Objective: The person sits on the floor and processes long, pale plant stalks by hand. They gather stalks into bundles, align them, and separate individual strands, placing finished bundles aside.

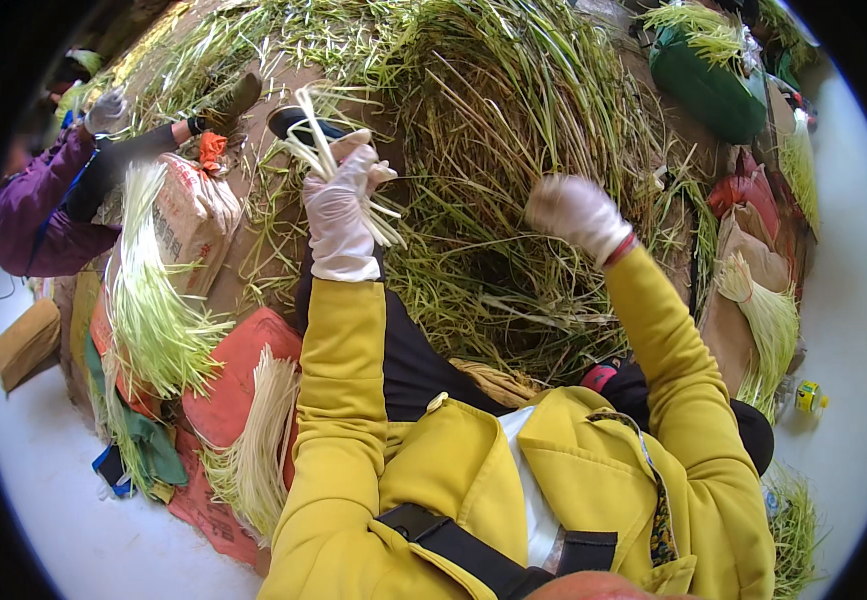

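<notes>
My left hand (339, 214), in a thin white glove, grips a small bunch of pale stalks (319, 142), likely chives. Their ends stick out above and below my fist. Over the right part of a big heap of green leafy stalks (531, 90) is my right hand (577, 214), gloved too and blurred by motion. Its fingers look curled, but whether anything is between them is hidden. The heap spreads before me and between my legs, with green and yellowed leaves tangled together.
Pale-green bundles lie on my left (152, 300), by my left elbow (257, 442) and at the right (763, 322). Around them are a printed woven sack (197, 214), a red sack (253, 375), a green sack (707, 90) and a bottle (808, 396). Another person's purple sleeve (43, 195) shows at upper left.
</notes>
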Demonstrator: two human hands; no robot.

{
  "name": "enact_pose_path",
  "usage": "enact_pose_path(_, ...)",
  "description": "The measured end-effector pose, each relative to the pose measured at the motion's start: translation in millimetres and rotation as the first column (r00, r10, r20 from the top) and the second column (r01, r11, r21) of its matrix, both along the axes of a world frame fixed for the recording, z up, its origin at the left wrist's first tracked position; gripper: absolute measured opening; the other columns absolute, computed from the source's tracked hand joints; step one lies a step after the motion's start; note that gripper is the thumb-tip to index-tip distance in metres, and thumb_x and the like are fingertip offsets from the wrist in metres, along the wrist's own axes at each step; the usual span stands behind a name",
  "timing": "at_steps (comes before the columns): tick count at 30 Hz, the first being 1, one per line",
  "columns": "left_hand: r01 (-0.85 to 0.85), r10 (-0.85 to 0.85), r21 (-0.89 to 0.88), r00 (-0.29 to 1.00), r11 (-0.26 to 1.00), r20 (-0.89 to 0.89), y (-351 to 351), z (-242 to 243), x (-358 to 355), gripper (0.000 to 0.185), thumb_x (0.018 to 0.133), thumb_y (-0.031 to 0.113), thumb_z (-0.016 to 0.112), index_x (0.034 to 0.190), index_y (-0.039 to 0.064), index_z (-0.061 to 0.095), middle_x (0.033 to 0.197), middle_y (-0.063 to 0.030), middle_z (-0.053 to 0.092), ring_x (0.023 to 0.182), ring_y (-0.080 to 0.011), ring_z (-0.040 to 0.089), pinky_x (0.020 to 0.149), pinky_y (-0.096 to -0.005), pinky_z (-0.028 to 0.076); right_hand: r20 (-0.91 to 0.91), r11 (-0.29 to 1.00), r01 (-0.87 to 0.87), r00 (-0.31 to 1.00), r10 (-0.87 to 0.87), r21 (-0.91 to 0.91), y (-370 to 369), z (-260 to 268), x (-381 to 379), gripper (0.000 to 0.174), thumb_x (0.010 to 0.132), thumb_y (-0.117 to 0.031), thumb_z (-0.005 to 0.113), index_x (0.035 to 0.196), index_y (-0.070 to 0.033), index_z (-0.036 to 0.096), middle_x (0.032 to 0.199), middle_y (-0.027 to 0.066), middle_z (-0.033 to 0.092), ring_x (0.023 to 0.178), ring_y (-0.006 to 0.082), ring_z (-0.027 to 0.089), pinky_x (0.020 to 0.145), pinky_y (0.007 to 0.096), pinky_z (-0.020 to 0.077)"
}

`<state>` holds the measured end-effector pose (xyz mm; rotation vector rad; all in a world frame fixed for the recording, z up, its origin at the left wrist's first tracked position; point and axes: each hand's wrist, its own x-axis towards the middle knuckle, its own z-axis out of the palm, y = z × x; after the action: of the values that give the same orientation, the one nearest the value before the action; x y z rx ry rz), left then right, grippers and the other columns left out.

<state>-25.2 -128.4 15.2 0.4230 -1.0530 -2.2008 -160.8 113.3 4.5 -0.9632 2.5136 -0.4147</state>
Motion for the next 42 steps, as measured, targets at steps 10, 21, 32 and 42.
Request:
enact_pose_path(10, 0.177, -0.193, 0.107, 0.967, 0.978, 0.168, 42, -5, -10, 0.013, 0.079, 0.007, 0.07, 0.088, 0.002, 0.062, 0.065, -0.0051, 0.063, 0.056, -0.0168, 0.065, 0.068, -0.0345, 0.059, -0.012, 0.888, 0.214, 0.971, -0.24, -0.406, 14, -16, -55, 0.025, 0.078, -0.026, 0.071, 0.088, -0.004, 0.067, 0.076, 0.0121, 0.065, 0.068, 0.0191, 0.062, 0.066, 0.0329, 0.0494)
enact_pose_path(21, 0.362, -0.361, 0.02, 0.92, 0.932, 0.153, 66, -22, -15, 0.01, 0.081, 0.006, 0.067, 0.089, 0.0, 0.065, 0.073, -0.0073, 0.066, 0.061, -0.0135, 0.063, 0.056, -0.0232, 0.053, 0.135, 0.668, 0.021, 0.984, 0.12, -0.744, -13, -14, 39, 0.011, 0.081, -0.011, 0.067, 0.084, 0.0, 0.066, 0.063, 0.0087, 0.062, 0.052, 0.0131, 0.055, 0.051, 0.0266, 0.045)
enact_pose_path(32, 0.338, -0.291, -0.181, 0.925, 0.923, 0.245, 55, 1, -9, 0.006, 0.081, 0.005, 0.067, 0.083, 0.0, 0.065, 0.071, -0.0057, 0.064, 0.057, -0.0117, 0.061, 0.054, -0.023, 0.05, 0.36, 0.791, 0.229, 0.933, -0.012, -0.567, -12, 33, 24, 0.031, 0.078, -0.031, 0.072, 0.082, -0.001, 0.068, 0.072, 0.0076, 0.064, 0.065, 0.016, 0.057, 0.063, 0.0286, 0.0469)
enact_pose_path(42, 0.328, -0.252, -0.103, 0.862, 0.939, 0.44, 32, -18, 4, 0.015, 0.08, 0.015, 0.071, 0.085, 0.002, 0.065, 0.072, -0.0049, 0.065, 0.056, -0.0109, 0.063, 0.047, -0.0181, 0.044, 0.593, 0.129, 0.593, 0.804, -0.045, -0.795, 3, 68, -11, 0.01, 0.081, -0.019, 0.071, 0.084, -0.01, 0.07, 0.077, 0.0005, 0.066, 0.063, 0.0068, 0.054, 0.058, 0.0191, 0.0412)
